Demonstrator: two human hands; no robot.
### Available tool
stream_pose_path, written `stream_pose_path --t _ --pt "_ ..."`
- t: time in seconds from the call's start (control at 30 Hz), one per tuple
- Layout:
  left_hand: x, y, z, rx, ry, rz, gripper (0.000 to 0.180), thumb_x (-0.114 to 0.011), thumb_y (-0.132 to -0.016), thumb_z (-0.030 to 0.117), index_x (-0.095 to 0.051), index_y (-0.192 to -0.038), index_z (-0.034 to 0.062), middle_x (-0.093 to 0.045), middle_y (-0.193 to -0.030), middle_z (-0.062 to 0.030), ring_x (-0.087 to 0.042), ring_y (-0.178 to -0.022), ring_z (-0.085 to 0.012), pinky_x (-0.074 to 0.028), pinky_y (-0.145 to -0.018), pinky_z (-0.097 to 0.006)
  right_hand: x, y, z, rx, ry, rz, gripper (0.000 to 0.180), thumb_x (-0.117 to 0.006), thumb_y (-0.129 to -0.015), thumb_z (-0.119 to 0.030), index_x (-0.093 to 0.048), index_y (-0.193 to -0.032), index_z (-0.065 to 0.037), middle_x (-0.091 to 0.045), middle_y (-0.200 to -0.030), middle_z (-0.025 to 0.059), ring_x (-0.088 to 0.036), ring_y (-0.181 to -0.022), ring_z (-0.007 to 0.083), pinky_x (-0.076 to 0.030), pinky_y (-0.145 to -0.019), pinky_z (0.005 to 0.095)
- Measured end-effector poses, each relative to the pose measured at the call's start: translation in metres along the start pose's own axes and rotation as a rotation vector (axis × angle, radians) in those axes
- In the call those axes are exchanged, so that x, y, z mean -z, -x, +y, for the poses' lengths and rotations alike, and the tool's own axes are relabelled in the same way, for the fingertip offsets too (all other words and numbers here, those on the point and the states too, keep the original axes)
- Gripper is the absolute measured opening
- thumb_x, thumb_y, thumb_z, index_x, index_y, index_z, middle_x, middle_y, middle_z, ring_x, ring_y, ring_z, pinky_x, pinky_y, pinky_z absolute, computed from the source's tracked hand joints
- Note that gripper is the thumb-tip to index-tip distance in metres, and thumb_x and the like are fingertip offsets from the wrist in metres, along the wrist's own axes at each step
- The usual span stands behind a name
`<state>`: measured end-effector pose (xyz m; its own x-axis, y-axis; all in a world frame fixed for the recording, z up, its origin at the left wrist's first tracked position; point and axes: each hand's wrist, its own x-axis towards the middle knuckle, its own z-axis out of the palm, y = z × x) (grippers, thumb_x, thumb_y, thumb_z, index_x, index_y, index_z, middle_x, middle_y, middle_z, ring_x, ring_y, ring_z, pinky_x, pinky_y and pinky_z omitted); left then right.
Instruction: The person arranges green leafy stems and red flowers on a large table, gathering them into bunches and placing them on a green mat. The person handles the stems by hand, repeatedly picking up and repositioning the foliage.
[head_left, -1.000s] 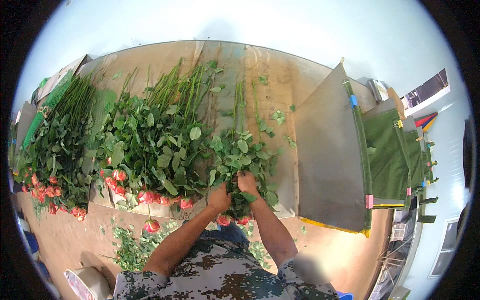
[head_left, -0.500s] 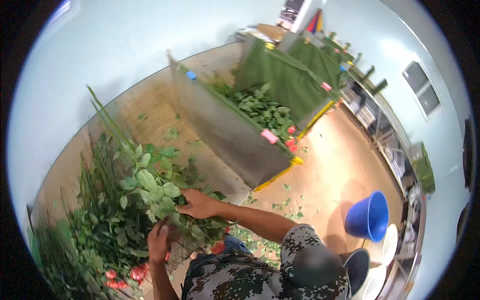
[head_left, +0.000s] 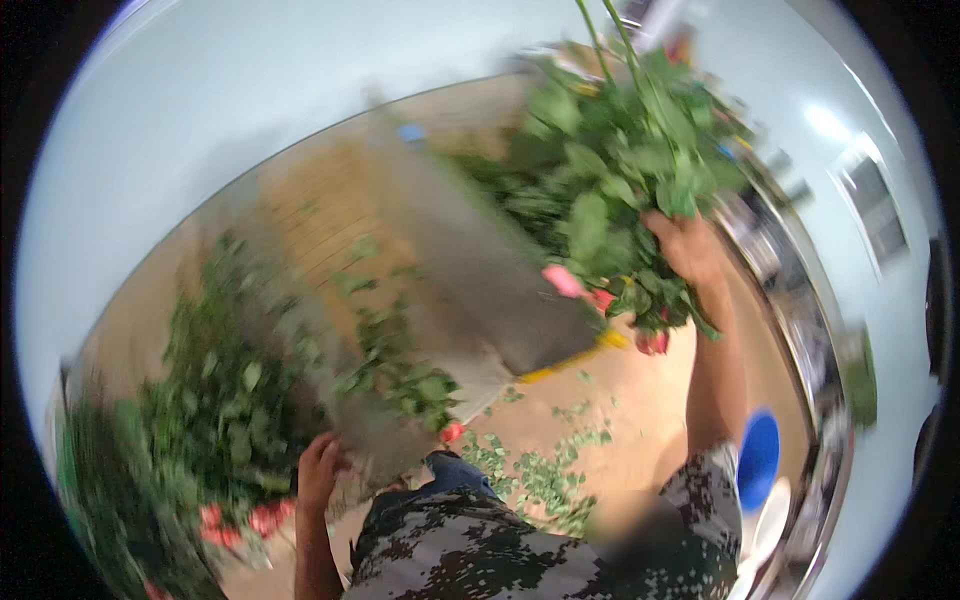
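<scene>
My right hand (head_left: 688, 246) is raised to the right and grips a bunch of roses (head_left: 620, 180), with long green stems pointing up and pink and red blooms hanging below the fingers. The bunch hangs over a grey board bin (head_left: 470, 270) that holds more leafy stems. My left hand (head_left: 318, 470) rests low at the front edge of the wooden table (head_left: 320, 220), beside a small clump of roses (head_left: 400, 375) and next to the larger piles of roses (head_left: 220, 420) on the left. The picture is blurred by motion.
Cut green leaves (head_left: 535, 470) litter the tan floor in front of me. A blue bucket (head_left: 757, 460) stands on the floor at the right, behind my right arm. A pale wall runs behind the table.
My right hand has lifted a bunch of roses off the table pile and swung it up and to the right. The view has turned right. My left hand stays near the table edge.
</scene>
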<state>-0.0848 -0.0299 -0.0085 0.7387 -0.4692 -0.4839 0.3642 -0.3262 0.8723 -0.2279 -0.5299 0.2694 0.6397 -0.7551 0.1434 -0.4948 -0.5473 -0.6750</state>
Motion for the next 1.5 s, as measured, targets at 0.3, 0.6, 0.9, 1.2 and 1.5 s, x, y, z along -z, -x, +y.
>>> stream_pose_path --t 0.3,0.6,0.9,1.2,1.5 --pt "0.090 -0.008 0.002 -0.192 -0.569 0.474 0.031 -0.054 -0.087 0.024 -0.060 -0.111 0.0053 -0.066 -0.094 -0.0179 -0.063 -0.085 -0.0355 -0.049 -0.075 -0.042 -0.097 -0.018 0.207 0.184 0.325 -0.095 0.032 -0.055 -0.089 -0.018 -0.054 -0.113 0.002 -0.062 -0.101 0.0128 -0.058 -0.089 0.0233 -0.046 -0.081 0.0341" --pt "0.096 -0.038 0.003 -0.015 -1.050 0.577 0.038 -0.060 -0.082 0.020 -0.048 -0.114 0.0030 -0.053 -0.110 -0.0196 -0.055 -0.102 -0.0395 -0.050 -0.080 -0.045 -0.048 0.106 0.066 0.406 -0.176 0.951 0.025 -0.051 -0.094 -0.020 -0.058 -0.093 0.004 -0.054 -0.071 0.0093 -0.050 -0.055 0.0172 -0.040 -0.045 0.0260" --pt "0.105 -0.042 -0.029 -0.052 -1.111 0.557 0.084 -0.064 -0.068 -0.007 -0.028 -0.141 0.0123 -0.034 -0.126 -0.0214 -0.046 -0.110 -0.0408 -0.049 -0.088 -0.042 -0.426 0.225 -0.054 0.297 -0.445 -0.592 0.022 -0.059 -0.090 -0.017 -0.062 -0.102 0.001 -0.063 -0.091 0.0092 -0.063 -0.079 0.0172 -0.049 -0.071 0.0285" --pt "0.116 -0.032 -0.019 -0.154 -0.979 0.576 0.083 -0.063 -0.067 -0.008 -0.030 -0.140 0.0151 -0.039 -0.124 -0.0218 -0.046 -0.111 -0.0413 -0.048 -0.087 -0.042 -0.561 0.219 -0.136 -0.238 -0.338 -0.963 0.035 -0.058 -0.091 -0.021 -0.056 -0.114 0.005 -0.063 -0.102 0.0208 -0.059 -0.094 0.0310 -0.046 -0.080 0.0464" --pt "0.105 -0.023 -0.011 -0.133 -0.786 0.549 0.072 -0.064 -0.075 -0.001 -0.031 -0.138 0.0136 -0.039 -0.122 -0.0237 -0.052 -0.101 -0.0460 -0.049 -0.082 -0.050 -0.527 0.191 -0.090 -0.075 -0.393 -0.808 0.046 -0.061 -0.089 -0.028 -0.052 -0.119 0.005 -0.058 -0.078 0.0119 -0.054 -0.069 0.0236 -0.043 -0.064 0.0420"
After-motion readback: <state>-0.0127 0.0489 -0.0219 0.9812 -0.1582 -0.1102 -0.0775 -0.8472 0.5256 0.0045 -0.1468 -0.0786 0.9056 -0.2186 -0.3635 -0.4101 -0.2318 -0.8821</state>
